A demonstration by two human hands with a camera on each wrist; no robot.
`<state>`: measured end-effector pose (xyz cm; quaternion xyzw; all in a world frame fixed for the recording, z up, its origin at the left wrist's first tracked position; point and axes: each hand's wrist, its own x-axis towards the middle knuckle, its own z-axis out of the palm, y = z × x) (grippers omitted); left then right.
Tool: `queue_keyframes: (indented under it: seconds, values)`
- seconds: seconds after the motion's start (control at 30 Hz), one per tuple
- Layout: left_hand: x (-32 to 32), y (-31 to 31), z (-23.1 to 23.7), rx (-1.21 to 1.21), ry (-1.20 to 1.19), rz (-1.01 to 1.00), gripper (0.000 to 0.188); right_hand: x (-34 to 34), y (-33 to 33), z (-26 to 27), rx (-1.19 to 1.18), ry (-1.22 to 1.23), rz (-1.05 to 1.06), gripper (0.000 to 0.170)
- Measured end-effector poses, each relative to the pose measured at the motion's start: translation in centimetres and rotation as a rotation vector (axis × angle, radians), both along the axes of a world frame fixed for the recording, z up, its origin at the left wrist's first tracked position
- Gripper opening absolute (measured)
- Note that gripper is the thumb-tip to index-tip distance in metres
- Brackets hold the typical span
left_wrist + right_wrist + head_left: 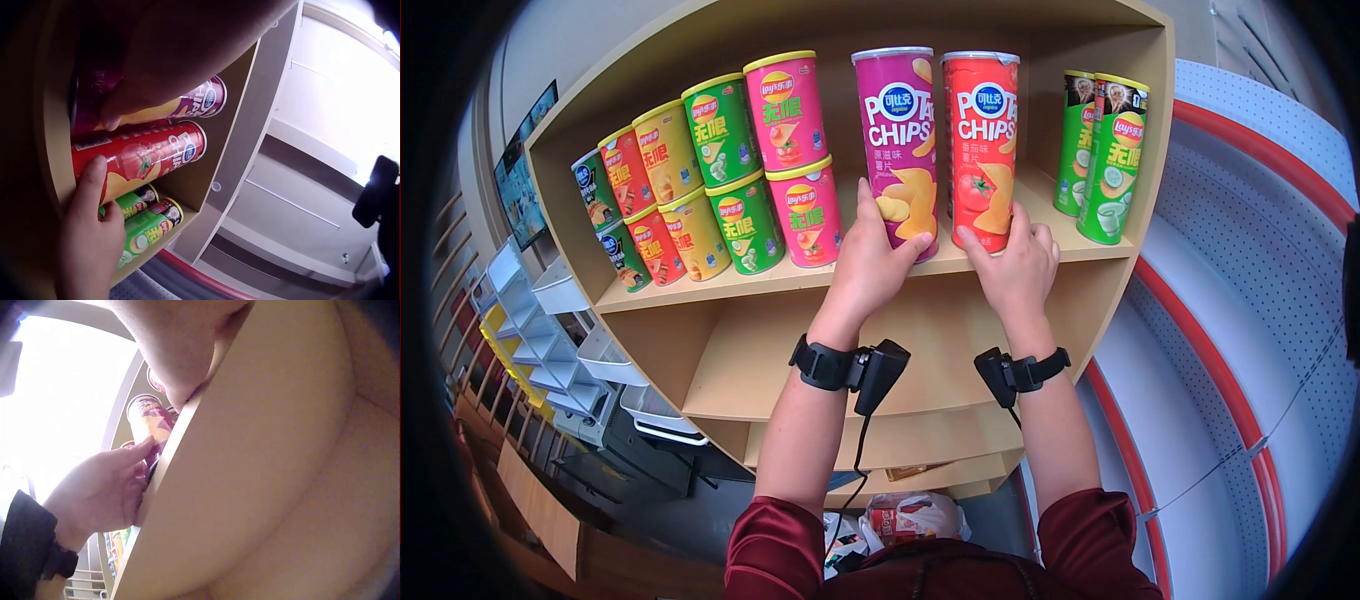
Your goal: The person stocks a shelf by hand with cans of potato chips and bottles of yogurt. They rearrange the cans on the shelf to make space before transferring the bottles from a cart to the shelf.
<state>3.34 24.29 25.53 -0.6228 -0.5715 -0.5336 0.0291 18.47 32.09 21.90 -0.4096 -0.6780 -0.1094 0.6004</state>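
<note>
On the upper board of a wooden shelf stand two tall potato chip cans, side by side with a narrow gap. My left hand grips the lower part of the purple can, its thumb across the front and its fingers at the left side. The red tomato-flavour can has my right hand around its base, thumb at the lower left and fingers at the right. In the left wrist view the red can lies between the purple can and two green cans.
Short chip cans in several colours stand stacked two high on the left. Two tall green cans stand near the right side panel. White racks with red edges rise at the right. Plastic bags lie below.
</note>
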Motion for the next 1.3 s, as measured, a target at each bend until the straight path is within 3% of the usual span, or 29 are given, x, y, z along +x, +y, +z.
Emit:
queue_keyframes:
  seconds: [0.87, 1.1, 1.2, 1.27, 1.3]
  values:
    - [1.1, -0.7, 0.1, -0.016, -0.041, 0.088, 0.096, -0.1, -0.3, 0.0, -0.022, -0.045, -0.033, 0.065]
    - [1.1, -0.8, -0.2, -0.017, 0.054, 0.156, 0.1, -0.1, 0.2, -0.3, -0.013, -0.063, -0.03, 0.066]
    - [1.0, -0.5, -1.0, 0.027, 0.051, 0.148, 0.1, -0.1, 0.1, -0.3, -0.014, -0.066, -0.038, 0.067]
    - [0.9, -0.7, -1.7, 0.325, 0.126, 0.137, 0.088, -0.1, 0.1, -0.3, -0.019, -0.069, -0.042, 0.067]
    - [0.6, -1.2, -2.2, 0.328, 0.127, 0.144, 0.088, -0.1, 0.1, -0.3, -0.028, -0.065, -0.041, 0.067]
